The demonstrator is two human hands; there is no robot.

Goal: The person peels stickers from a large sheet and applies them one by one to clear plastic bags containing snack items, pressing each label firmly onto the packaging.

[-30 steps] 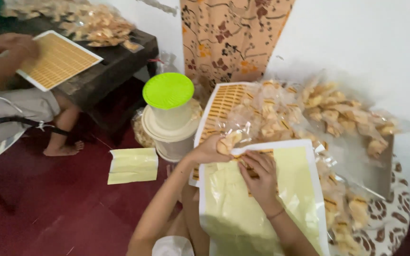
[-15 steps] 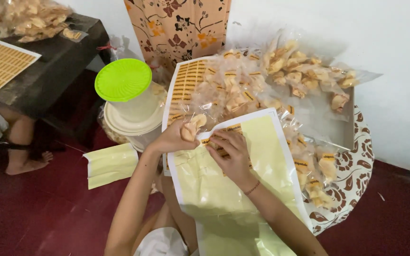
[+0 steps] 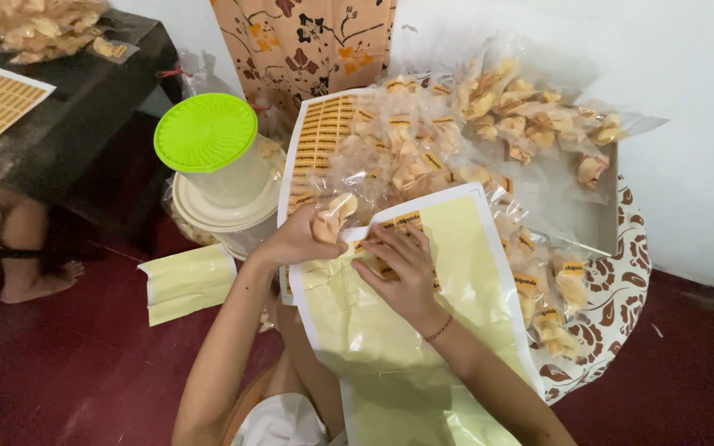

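Pale yellow backing sheet (image 3: 423, 330), mostly stripped of stickers, lies across the person's lap and onto the edge of the round patterned counter (image 3: 621, 281). Right hand (image 3: 402, 277) lies flat on the sheet's upper part, fingertips at the last row of orange stickers (image 3: 398, 223) near its top edge; grip looks pinched on one sticker, but I can't tell for sure, fingers cover it. Left hand (image 3: 299, 239), just left of the right, has its grip closed around a small clear packet of snack chips (image 3: 334, 211), held at the sheet's top left corner.

Just beyond both grips: a full sticker sheet (image 3: 317, 144) partly buried under a heap of filled clear packets (image 3: 456, 140), some already labelled. More labelled packets (image 3: 547, 289) sit right of the right hand, along the sheet's edge. Left of the left hand: a lidded plastic tub with lime green lid (image 3: 205, 132), stacked on a white container. A spent yellow backing scrap (image 3: 188, 282) lies on the red floor (image 3: 68, 363), below and left of that grip. Far left: another person's leg (image 3: 30, 248) by a dark table (image 3: 92, 107) carrying a sticker sheet and packets.
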